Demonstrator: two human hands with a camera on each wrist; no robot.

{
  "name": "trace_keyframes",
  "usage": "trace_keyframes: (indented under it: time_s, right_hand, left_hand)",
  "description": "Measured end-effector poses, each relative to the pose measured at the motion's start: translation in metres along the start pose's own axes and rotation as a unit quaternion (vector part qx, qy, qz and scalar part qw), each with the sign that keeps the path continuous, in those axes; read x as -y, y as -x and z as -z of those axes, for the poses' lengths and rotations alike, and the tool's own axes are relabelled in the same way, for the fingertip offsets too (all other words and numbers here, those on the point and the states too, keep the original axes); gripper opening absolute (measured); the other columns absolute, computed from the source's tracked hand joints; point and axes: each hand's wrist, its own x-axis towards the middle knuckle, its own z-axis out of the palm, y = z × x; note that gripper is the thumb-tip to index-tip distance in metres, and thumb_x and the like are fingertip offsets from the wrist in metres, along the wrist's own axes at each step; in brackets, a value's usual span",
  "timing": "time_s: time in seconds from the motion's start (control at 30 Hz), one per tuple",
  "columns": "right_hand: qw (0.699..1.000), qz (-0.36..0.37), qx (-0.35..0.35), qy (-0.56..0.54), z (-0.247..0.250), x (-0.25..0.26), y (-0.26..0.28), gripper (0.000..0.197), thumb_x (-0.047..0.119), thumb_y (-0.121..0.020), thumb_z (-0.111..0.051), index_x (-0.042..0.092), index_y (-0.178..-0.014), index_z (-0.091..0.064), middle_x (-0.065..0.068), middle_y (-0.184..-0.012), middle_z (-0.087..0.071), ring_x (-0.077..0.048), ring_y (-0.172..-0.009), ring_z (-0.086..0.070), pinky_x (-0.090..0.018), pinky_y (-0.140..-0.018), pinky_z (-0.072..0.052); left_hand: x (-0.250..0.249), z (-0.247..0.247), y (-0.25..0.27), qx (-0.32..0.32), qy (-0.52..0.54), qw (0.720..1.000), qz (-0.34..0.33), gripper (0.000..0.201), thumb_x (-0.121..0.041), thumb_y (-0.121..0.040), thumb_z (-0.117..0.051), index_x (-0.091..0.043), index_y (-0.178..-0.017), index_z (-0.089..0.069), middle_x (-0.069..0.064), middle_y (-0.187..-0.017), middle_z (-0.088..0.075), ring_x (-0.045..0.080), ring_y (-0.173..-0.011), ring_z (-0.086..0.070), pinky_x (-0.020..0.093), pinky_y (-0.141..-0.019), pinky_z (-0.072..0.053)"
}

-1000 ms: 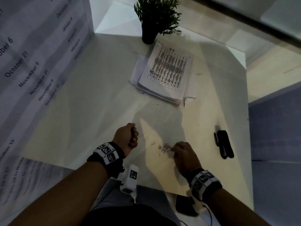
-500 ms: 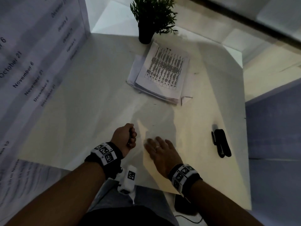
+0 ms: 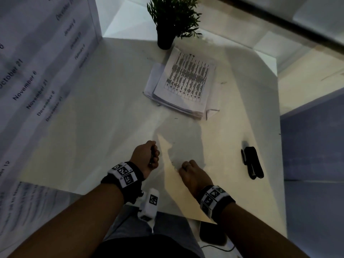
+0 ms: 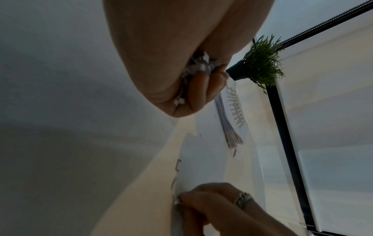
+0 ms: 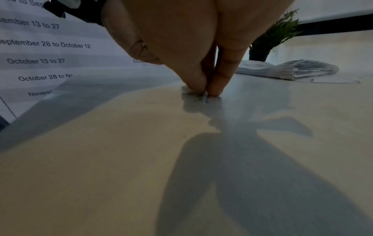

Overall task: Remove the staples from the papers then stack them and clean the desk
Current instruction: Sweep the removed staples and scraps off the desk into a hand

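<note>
My left hand (image 3: pixel 149 157) is a fist near the desk's front edge, clenched round a clump of paper scraps and pulled staples (image 4: pixel 198 67). Beside it, my right hand (image 3: pixel 188 170) presses its fingertips (image 5: pixel 214 91) to the white desk (image 3: pixel 111 108) and pinches a bent staple (image 5: pixel 204 97). Another loose staple (image 4: pixel 178 165) lies on the desk between the hands. A stack of printed papers (image 3: pixel 186 84) lies at the back of the desk, its fanned edge toward me; the same stack (image 5: pixel 290 70) shows low in the right wrist view.
A potted plant (image 3: pixel 171 23) stands behind the papers. A black staple remover and pen (image 3: pixel 252 162) lie at the right. A wall calendar (image 3: pixel 28 81) borders the left side. A dark phone (image 3: pixel 212 235) sits below the desk's front edge.
My right hand swept flat across the desk toward the left, then curled and came down to pinch at a staple. My left fist stayed in place.
</note>
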Motion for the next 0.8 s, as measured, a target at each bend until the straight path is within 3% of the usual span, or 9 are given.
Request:
trace_keyframes:
  time_s: [0.1, 0.17, 0.27, 0.33, 0.47, 0.57, 0.63, 0.73, 0.8]
  right_hand:
    - [0.999, -0.016, 0.028, -0.013, 0.002, 0.000, -0.009, 0.025, -0.004, -0.044, -0.080, 0.005, -0.061, -0.065, -0.014, -0.066, -0.063, -0.030, -0.056, -0.059, -0.028, -0.041, -0.046]
    - [0.994, -0.068, 0.024, -0.084, 0.003, -0.004, -0.014, 0.029, -0.006, -0.042, -0.082, 0.004, -0.059, -0.061, -0.013, -0.062, -0.059, -0.030, -0.053, -0.059, -0.027, -0.038, -0.045]
    - [0.959, -0.156, -0.072, -0.226, 0.020, -0.005, -0.020, 0.019, -0.006, -0.052, -0.078, 0.003, -0.065, -0.067, -0.013, -0.064, -0.063, -0.031, -0.057, -0.062, -0.028, -0.050, -0.049]
    - [0.931, -0.181, -0.151, -0.277, 0.041, 0.001, -0.026, 0.012, 0.005, -0.062, -0.075, 0.008, -0.073, -0.073, -0.009, -0.070, -0.070, -0.025, -0.064, -0.064, -0.023, -0.061, -0.048]
    - [0.906, -0.175, -0.204, -0.328, 0.074, 0.016, -0.037, 0.015, 0.007, -0.074, -0.072, 0.012, -0.087, -0.077, -0.006, -0.082, -0.074, -0.019, -0.075, -0.068, -0.021, -0.073, -0.051]
    - [0.923, -0.131, -0.186, -0.310, 0.081, 0.016, -0.038, 0.025, 0.004, -0.080, -0.064, 0.013, -0.100, -0.075, -0.008, -0.090, -0.075, -0.021, -0.079, -0.069, -0.020, -0.076, -0.051]
    - [0.931, -0.107, -0.188, -0.294, 0.086, 0.016, -0.038, 0.026, 0.004, -0.079, -0.063, 0.013, -0.100, -0.074, -0.010, -0.087, -0.074, -0.025, -0.075, -0.070, -0.026, -0.070, -0.055]
    - [0.916, -0.102, -0.241, -0.303, 0.097, 0.015, -0.037, 0.020, -0.001, -0.077, -0.068, 0.012, -0.091, -0.075, -0.008, -0.082, -0.074, -0.022, -0.071, -0.068, -0.027, -0.066, -0.054]
    - [0.891, -0.138, -0.283, -0.326, 0.100, 0.007, -0.030, 0.021, 0.000, -0.079, -0.069, 0.015, -0.092, -0.075, -0.003, -0.088, -0.074, -0.015, -0.078, -0.067, -0.022, -0.073, -0.052]
  left_hand:
    - [0.004, -0.004, 0.003, -0.010, -0.006, 1.000, 0.002, 0.036, -0.025, -0.096, -0.046, -0.018, -0.061, -0.045, 0.002, -0.056, -0.044, 0.013, -0.038, -0.034, 0.018, -0.037, -0.024]
    - [0.006, -0.008, 0.005, -0.013, -0.016, 1.000, 0.003, 0.037, -0.025, -0.096, -0.046, -0.017, -0.060, -0.048, 0.003, -0.056, -0.047, 0.014, -0.039, -0.038, 0.018, -0.037, -0.028]
    - [0.013, -0.016, 0.006, 0.004, -0.012, 1.000, 0.005, 0.038, -0.025, -0.097, -0.044, -0.012, -0.062, -0.054, 0.008, -0.061, -0.053, 0.019, -0.048, -0.048, 0.024, -0.044, -0.038]
    - [0.017, -0.024, 0.009, 0.027, 0.002, 1.000, 0.013, 0.038, -0.026, -0.098, -0.043, -0.009, -0.066, -0.056, 0.009, -0.062, -0.057, 0.021, -0.051, -0.054, 0.026, -0.050, -0.043]
    - [0.019, -0.040, 0.012, 0.092, 0.060, 0.993, 0.033, 0.041, -0.029, -0.097, -0.038, -0.011, -0.067, -0.058, 0.007, -0.062, -0.063, 0.018, -0.054, -0.061, 0.025, -0.052, -0.049]
    - [0.017, -0.043, 0.008, 0.111, 0.108, 0.987, 0.038, 0.038, -0.035, -0.094, -0.039, -0.012, -0.071, -0.059, 0.008, -0.071, -0.063, 0.021, -0.065, -0.062, 0.029, -0.063, -0.049]
    - [0.015, -0.045, 0.007, 0.101, 0.103, 0.989, 0.031, 0.038, -0.037, -0.094, -0.041, -0.010, -0.078, -0.062, 0.010, -0.079, -0.067, 0.022, -0.073, -0.064, 0.028, -0.066, -0.053]
    - [0.010, -0.055, 0.006, 0.080, 0.075, 0.994, 0.004, 0.031, -0.037, -0.089, -0.054, -0.007, -0.085, -0.061, 0.013, -0.080, -0.061, 0.024, -0.073, -0.059, 0.028, -0.061, -0.047]
    - [0.004, -0.061, 0.007, 0.051, 0.045, 0.997, -0.021, 0.030, -0.029, -0.092, -0.052, -0.012, -0.068, -0.054, 0.006, -0.059, -0.050, 0.018, -0.051, -0.045, 0.025, -0.048, -0.034]
